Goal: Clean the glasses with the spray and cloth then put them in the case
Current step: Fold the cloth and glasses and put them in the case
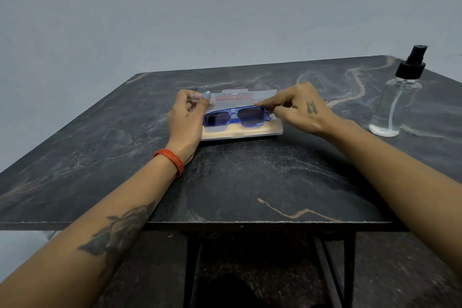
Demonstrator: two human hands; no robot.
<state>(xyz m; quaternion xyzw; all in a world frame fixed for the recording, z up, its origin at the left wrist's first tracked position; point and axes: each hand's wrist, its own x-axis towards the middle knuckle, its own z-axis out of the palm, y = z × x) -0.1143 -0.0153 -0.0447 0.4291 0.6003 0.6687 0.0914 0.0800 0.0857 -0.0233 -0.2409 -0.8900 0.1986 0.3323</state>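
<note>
Blue sunglasses (236, 117) laid in translucent case (252, 132)
Pinched case lid with left hand (186, 117); right hand (300, 107) pinched glasses' end.

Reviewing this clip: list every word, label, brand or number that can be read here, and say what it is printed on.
"AMERICAN OPTICALS": red print on the translucent case lid, upside down from this view; the last letters are soft.
A fainter line above that print: too blurred to read.
Spray bottle: no label visible.
Blue glasses: no marking legible.
</note>
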